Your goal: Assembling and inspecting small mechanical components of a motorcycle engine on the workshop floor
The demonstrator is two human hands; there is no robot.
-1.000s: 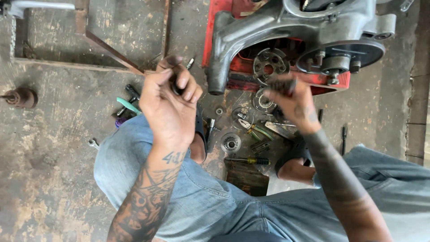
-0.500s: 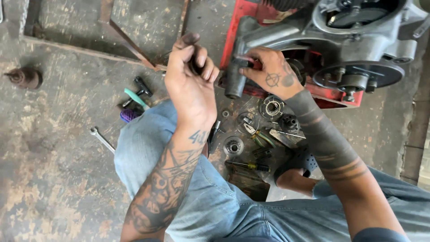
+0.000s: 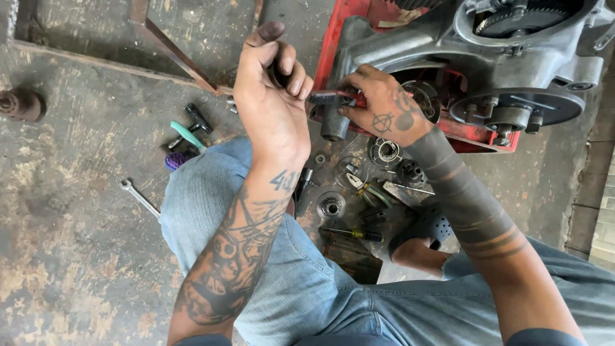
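Observation:
My left hand [image 3: 272, 96] is raised in front of me, its fingers curled around a small dark part that is mostly hidden. My right hand [image 3: 379, 104] grips a red-handled brush [image 3: 330, 98] by its handle, the bristles pointing toward my left hand. Both hands hover by the left end of a grey metal engine casing [image 3: 474, 51] that rests on a red stand [image 3: 333, 38]. My knees in blue jeans fill the lower view.
Loose parts lie on the stained concrete floor between my legs: round gears [image 3: 332, 205], pliers [image 3: 365, 189], a screwdriver [image 3: 355, 234]. A spanner [image 3: 138, 197] and a green-handled tool [image 3: 186, 134] lie left of my knee. A rusty angle-iron frame [image 3: 166, 45] runs across the top left.
My right hand has come up from the floor parts to the casing's left end and now holds the brush close to my left hand. The view has shifted left.

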